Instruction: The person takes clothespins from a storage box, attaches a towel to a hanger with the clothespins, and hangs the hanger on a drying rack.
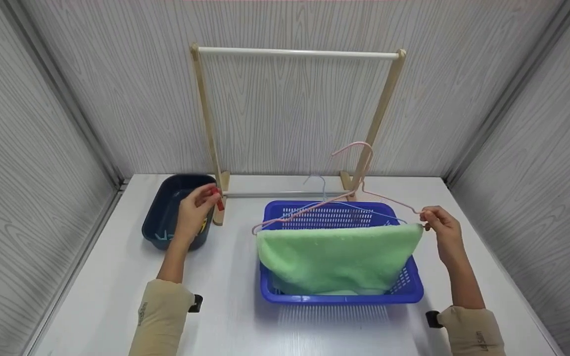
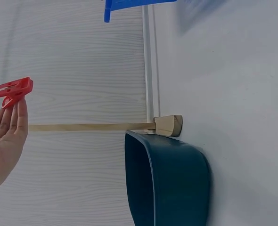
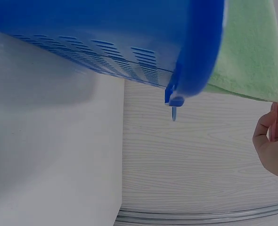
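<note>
**Red clothespin (image 1: 218, 199) in one hand, green towel (image 1: 339, 257) on a pink hanger (image 1: 362, 184) in the other**

From my end of the cameras, I see the left hand (image 1: 193, 208) pinching the clothespin between thumb and fingertips, beside the dark tub (image 2: 181, 174). It looks like light plastic, with a little spring resistance; I'd take it by its two handle ends.

The right hand (image 1: 442, 228) pinches the pink hanger's end, right by the towel's top corner. I judge the hanger thin, light and fairly stiff, apt to swing when held at one end; its neck would balance better. The towel, draped over the blue basket (image 1: 344, 299), looks soft, plush and floppy, with nothing fragile about it. I'd pinch it by the top edge, along the hanger, where it could otherwise slide.

Further out, a pale blue hanger (image 1: 324, 190) shows behind the pink one; I can't tell what supports it. A rack (image 1: 297, 52) stands at the back. Dark lettering marks both sleeves (image 1: 164, 306), too small and skewed for me to read. I make out no brand elsewhere.
</note>
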Tool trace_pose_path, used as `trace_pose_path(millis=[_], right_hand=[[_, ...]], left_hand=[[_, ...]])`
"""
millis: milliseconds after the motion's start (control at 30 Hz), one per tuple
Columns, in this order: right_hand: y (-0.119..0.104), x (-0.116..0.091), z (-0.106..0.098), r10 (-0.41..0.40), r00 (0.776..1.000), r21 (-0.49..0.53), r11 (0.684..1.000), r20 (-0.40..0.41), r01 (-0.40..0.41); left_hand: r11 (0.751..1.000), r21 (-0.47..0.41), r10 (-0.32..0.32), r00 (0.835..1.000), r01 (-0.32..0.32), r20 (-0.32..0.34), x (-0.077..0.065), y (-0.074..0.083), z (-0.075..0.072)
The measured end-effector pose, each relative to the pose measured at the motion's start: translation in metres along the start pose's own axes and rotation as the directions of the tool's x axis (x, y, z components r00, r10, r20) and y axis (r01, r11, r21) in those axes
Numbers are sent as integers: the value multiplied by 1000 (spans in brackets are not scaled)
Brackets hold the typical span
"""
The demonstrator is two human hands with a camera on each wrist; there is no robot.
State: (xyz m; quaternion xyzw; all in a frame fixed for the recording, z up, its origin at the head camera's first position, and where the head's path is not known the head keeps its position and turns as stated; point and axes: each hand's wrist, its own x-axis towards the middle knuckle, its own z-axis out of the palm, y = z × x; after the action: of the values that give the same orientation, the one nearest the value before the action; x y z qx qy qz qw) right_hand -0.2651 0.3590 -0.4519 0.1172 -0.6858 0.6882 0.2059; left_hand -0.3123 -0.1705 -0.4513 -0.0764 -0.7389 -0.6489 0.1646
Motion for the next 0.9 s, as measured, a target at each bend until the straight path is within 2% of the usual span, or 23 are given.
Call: trace_pose_path(millis=[233, 367, 467, 667, 900], right_hand=[[-7, 5, 2, -5, 999, 29, 1000, -51, 6], [-11, 7, 6, 1, 997, 37, 999, -78, 2], [-16, 9, 9, 7, 995, 46, 999, -101, -3], [-26, 15, 17, 7, 991, 79, 997, -137, 4], [-36, 20, 24, -36, 989, 81, 996, -145, 48]], left_hand=[[998, -23, 63, 998, -63, 2, -4, 15, -2], [994, -61, 91, 996, -91, -6, -10, 38, -1], [987, -72, 140, 990, -141, -24, -14, 53, 1], [965, -94, 240, 970, -243, -41, -16, 67, 4], [958, -83, 272, 962, -274, -39, -17, 82, 7]])
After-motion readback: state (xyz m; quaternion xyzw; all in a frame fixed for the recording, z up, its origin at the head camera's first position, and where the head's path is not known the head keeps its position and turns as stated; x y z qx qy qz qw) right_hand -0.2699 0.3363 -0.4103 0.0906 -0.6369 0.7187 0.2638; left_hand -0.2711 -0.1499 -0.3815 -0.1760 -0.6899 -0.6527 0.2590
